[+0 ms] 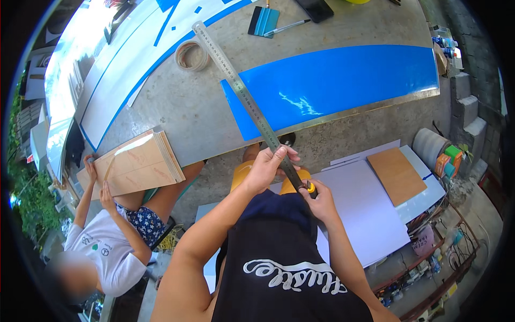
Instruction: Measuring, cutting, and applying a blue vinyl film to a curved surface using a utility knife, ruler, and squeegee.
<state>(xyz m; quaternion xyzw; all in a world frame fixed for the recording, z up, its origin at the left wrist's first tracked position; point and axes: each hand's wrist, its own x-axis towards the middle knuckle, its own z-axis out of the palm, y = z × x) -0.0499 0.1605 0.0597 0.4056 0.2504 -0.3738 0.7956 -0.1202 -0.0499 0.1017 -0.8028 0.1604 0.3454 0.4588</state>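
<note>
Landmark: blue sheet, glossy, flat on the grey table, near edge just beside the table's edge. Held slantwise across the left end of the blue sheet: metal ruler, far end past the sheet, near end on the wearer's side of it. Wrapped round the ruler, near side of the blue sheet: fingers of the left hand, thumb along the upper face, no gap. Closed on a yellow-and-black cutter, farther toward the wearer from the blue sheet: fingers of the right hand. Contact between right fingers and ruler end: impossible to tell. Left of the blue sheet, beside the ruler: roll of tape. Beyond the blue sheet: teal scraper, pen and dark phone. Farther left of the blue sheet: white panel with blue edging, and, nearer, a stack of boards under a co-worker's hands. On the wearer's side of the blue sheet, below table height: white boards, topped by a brown board.
</note>
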